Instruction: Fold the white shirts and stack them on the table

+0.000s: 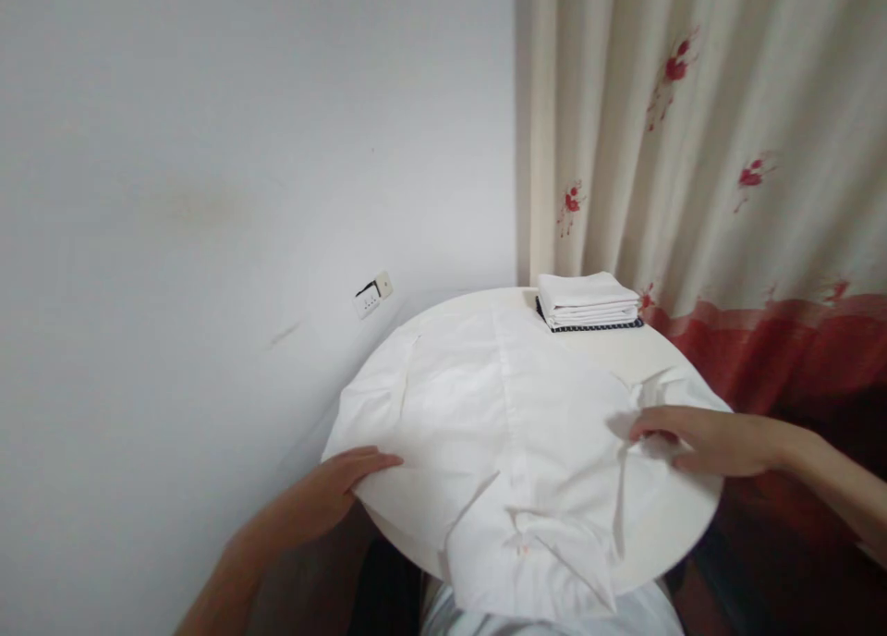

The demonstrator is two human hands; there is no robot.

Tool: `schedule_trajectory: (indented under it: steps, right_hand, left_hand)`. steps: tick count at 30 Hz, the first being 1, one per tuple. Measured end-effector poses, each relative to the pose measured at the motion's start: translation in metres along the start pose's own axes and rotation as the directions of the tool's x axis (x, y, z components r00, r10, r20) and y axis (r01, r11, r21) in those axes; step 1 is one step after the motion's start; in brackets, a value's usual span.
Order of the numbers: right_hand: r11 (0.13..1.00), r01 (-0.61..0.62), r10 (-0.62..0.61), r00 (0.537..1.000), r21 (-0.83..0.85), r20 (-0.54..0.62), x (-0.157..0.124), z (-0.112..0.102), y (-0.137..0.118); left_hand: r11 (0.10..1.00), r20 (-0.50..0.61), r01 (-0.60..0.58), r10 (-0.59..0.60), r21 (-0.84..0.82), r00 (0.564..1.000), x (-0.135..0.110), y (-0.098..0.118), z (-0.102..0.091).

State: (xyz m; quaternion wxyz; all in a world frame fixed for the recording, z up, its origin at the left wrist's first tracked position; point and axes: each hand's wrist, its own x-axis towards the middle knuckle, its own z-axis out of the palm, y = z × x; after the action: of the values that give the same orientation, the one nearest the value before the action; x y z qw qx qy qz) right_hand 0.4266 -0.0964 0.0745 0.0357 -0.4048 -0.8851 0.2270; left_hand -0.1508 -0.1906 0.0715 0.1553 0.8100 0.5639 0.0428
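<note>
Spanning most of the round desk (644, 351), the white shirt (457, 386) lies spread, its near end hanging over the edge towards the person's lap. Left hand (346, 474): at the shirt's left border, fingers extended over the cloth, thumb hidden; whether the grip is closed on fabric cannot be told. Right hand (710, 440): at the bunched cloth on the right, fingers curled, a gap showing towards the thumb; whether fabric is held cannot be confirmed. Handling, in this inspector's judgement, calls for light, even tension outward from the centre strip, with the right-hand creases and near-end folds flattened by palm, not tugged. Obstructions: a folded stack (589, 299) on a dark dotted item (600, 326) at the far right limits room there; wall (242, 155) and socket (370, 299) lie beyond the left side; curtain (693, 201) hangs behind the stack.
</note>
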Motion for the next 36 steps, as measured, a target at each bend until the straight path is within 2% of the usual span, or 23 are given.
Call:
schedule_trajectory:
  steps: [2, 3, 4, 6, 9, 11, 14, 17, 19, 22, 25, 29, 32, 34, 36]
  right_hand:
    - [0.993, -0.018, 0.001, 0.989, 0.115, 0.146, 0.0, -0.017, 0.003]
    - [0.99, -0.005, -0.015, 0.99, 0.14, 0.138, 0.006, -0.025, 0.008]
    - [0.99, 0.015, -0.026, 0.997, 0.139, 0.077, 0.016, -0.033, 0.013]
    - [0.997, 0.0, 0.009, 0.992, 0.073, -0.128, 0.047, -0.044, 0.026]
    - [0.979, -0.202, 0.178, 0.924, -0.038, -0.337, 0.107, -0.049, 0.046]
    - [0.917, -0.396, 0.355, 0.857, -0.038, -0.374, 0.145, -0.046, 0.053]
    - [0.868, -0.496, 0.45, 0.812, -0.032, -0.372, 0.192, -0.038, 0.055]
    - [0.839, -0.543, 0.497, 0.781, -0.018, -0.378, 0.227, -0.029, 0.054]
    - [0.822, -0.57, 0.525, 0.76, -0.004, -0.384, 0.245, -0.024, 0.055]
    - [0.819, -0.573, 0.533, 0.757, 0.006, -0.379, 0.262, -0.019, 0.058]
    - [0.851, -0.524, 0.483, 0.79, -0.007, -0.379, 0.271, -0.014, 0.058]
    - [0.887, -0.461, 0.41, 0.815, -0.029, -0.41, 0.285, -0.01, 0.049]
    - [0.892, -0.446, 0.355, 0.79, -0.071, -0.499, 0.299, -0.015, 0.038]
    - [0.884, -0.447, 0.31, 0.78, -0.137, -0.543, 0.308, -0.022, 0.034]
    - [0.868, -0.46, 0.312, 0.797, -0.185, -0.518, 0.317, -0.029, 0.033]
  left_hand:
    - [0.995, 0.199, 0.003, 0.018, -0.102, 0.98, -0.006, 0.006, -0.026]
    - [0.989, 0.277, 0.005, 0.035, -0.145, 0.96, -0.006, 0.009, -0.04]
    - [0.982, 0.332, 0.005, 0.058, -0.187, 0.942, -0.003, 0.012, -0.053]
    - [0.961, 0.368, -0.023, 0.128, -0.276, 0.921, 0.014, 0.016, -0.076]
    - [0.939, 0.253, -0.095, 0.185, -0.33, 0.949, 0.066, 0.016, -0.09]
    - [0.962, 0.079, -0.117, 0.14, -0.246, 0.987, 0.111, 0.012, -0.084]
    - [0.996, -0.076, -0.053, 0.047, -0.074, 0.996, 0.178, 0.002, -0.061]
    - [0.985, -0.259, 0.135, -0.103, 0.109, 0.96, 0.226, -0.01, -0.031]
    - [0.959, -0.347, 0.252, -0.193, 0.131, 0.918, 0.245, -0.019, -0.013]
    - [0.944, -0.408, 0.302, -0.225, 0.133, 0.885, 0.259, -0.036, 0.006]
    - [0.955, -0.425, 0.242, -0.15, 0.171, 0.893, 0.261, -0.059, 0.013]
    - [0.957, -0.398, 0.201, -0.104, 0.211, 0.911, 0.25, -0.096, 0.009]
    - [0.949, -0.399, 0.211, -0.103, 0.236, 0.911, 0.237, -0.124, 0.003]
    - [0.942, -0.412, 0.217, -0.097, 0.256, 0.906, 0.23, -0.136, 0.0]
    - [0.934, -0.423, 0.23, -0.097, 0.275, 0.901, 0.228, -0.142, -0.002]
